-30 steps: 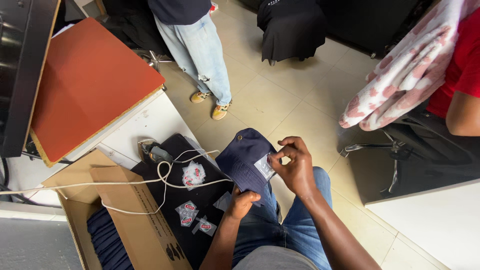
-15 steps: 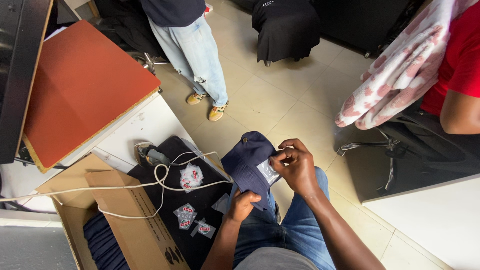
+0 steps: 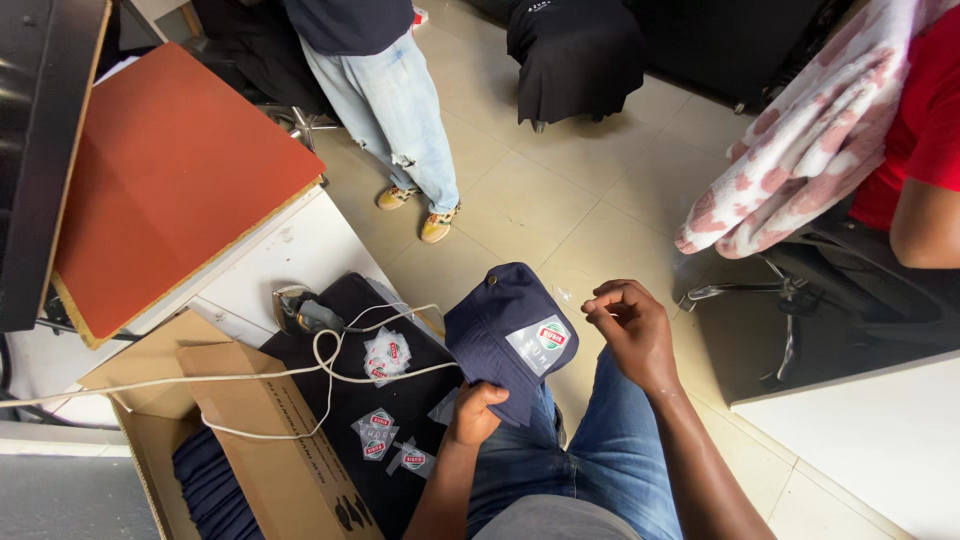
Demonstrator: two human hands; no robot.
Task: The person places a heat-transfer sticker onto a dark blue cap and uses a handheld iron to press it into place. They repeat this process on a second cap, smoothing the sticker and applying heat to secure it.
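- Your right hand (image 3: 630, 325) has just come off the navy cap (image 3: 505, 335): a second ago its fingers were pinched on the badge, now it hovers just beside the cap, to its right, with the fingertips drawn together. Whether there is a thin clear film between them, I cannot tell.
- That leaves the white, red and green badge (image 3: 538, 343) showing in full on the cap's front, lying flat on the cloth, so the pressing at that spot looks finished.
- Your left hand (image 3: 475, 410) stays where it was, gripping the cap's lower edge from below, thumb on top, holding the cap up above your jeans.
- Your right forearm runs up from the bottom of the picture, wrist bent, palm turned down and inward toward the cap.
- Just left of the cap, spare badges (image 3: 385, 355) lie on the dark cloth (image 3: 350, 400) spread over the worktop (image 3: 290, 265), with a white cord (image 3: 330, 365) looped across them and an iron (image 3: 300, 312) at the cloth's far corner.
- An open cardboard box (image 3: 260, 440) sits at the near left with dark fabric inside.
- Farther off, a person in pale jeans (image 3: 400, 110) stands on the tiled floor (image 3: 560, 200), and a person in a red sleeve (image 3: 925, 130) sits at the right holding patterned cloth.
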